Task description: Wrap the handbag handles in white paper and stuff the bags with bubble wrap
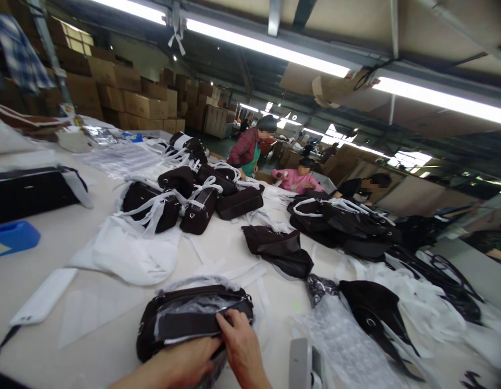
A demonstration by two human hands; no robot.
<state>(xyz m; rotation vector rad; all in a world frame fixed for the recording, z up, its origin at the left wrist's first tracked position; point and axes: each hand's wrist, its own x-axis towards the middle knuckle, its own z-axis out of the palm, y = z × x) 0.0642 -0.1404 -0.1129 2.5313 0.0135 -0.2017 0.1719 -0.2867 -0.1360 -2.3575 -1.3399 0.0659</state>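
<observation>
A black handbag (147, 329) lies on the white table near its front edge, with clear plastic in its opening and white wrapping round its handle. My right hand (238, 335) pinches the upper edge of a dark flap or panel (187, 323) on the bag, thumb and fingers at its right end. My left hand (193, 359) is at the near side of the bag, just below the panel; its fingers are hidden and blurred, so what it holds cannot be made out.
Several wrapped black bags (240, 202) stand farther back. Bubble wrap (347, 340), a black piece (372, 302) and a grey device (301, 362) lie right. White sheeting (132, 248), a power strip (43, 297) and a blue box (15, 237) are left. Three people work beyond the table.
</observation>
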